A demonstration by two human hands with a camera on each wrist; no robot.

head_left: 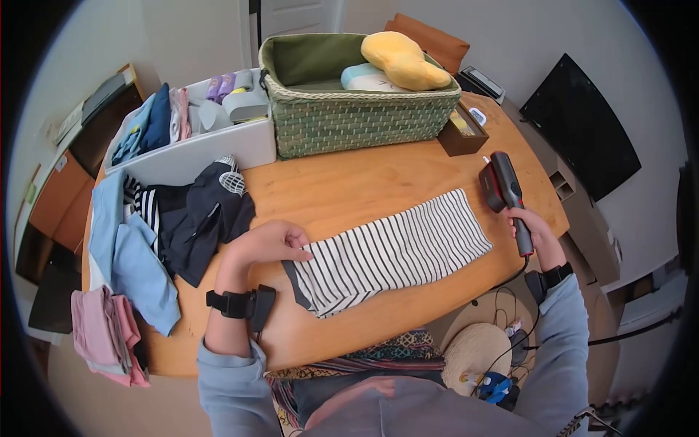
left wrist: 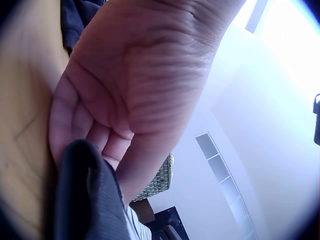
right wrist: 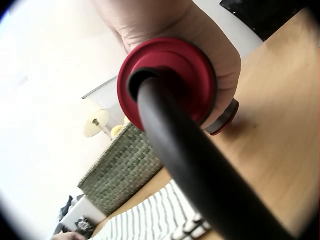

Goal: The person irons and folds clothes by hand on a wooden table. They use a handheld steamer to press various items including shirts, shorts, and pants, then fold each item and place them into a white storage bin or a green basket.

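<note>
One striped cloth (head_left: 397, 251) lay on the table (head_left: 328, 191); my left hand (head_left: 271, 242) pinched its end, and my right hand (head_left: 535, 231) gripped a handheld steamer (head_left: 507, 191).

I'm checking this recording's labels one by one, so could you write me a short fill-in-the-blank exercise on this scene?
1. The left hand pinches one end of a cloth patterned with dark ______.
2. The right hand holds a corded appliance coloured black and ______.
3. A yellow plush pokes out of the green woven ______.
4. As the person sees it, the dark garment lies to the cloth's ______.

Missing words: stripes; red; basket; left.
</note>
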